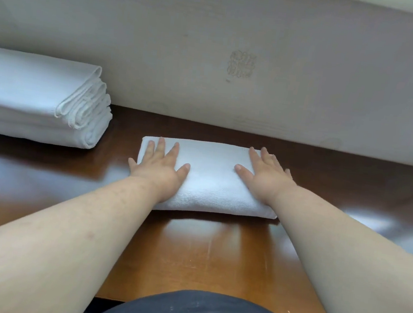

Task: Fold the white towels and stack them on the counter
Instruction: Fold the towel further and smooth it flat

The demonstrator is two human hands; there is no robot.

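Pressing flat on the folded towel (210, 180), fingers straight: left hand (159, 167), right hand (266, 176).

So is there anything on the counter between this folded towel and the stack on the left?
Nothing visible: only bare counter lies between the folded towel and the stack.

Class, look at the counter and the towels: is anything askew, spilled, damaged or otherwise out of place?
Nothing stands out. The folded towel lies flat and square on the counter under both flat hands, left and right. The stack sits neatly to the left. No spill or damage shows.
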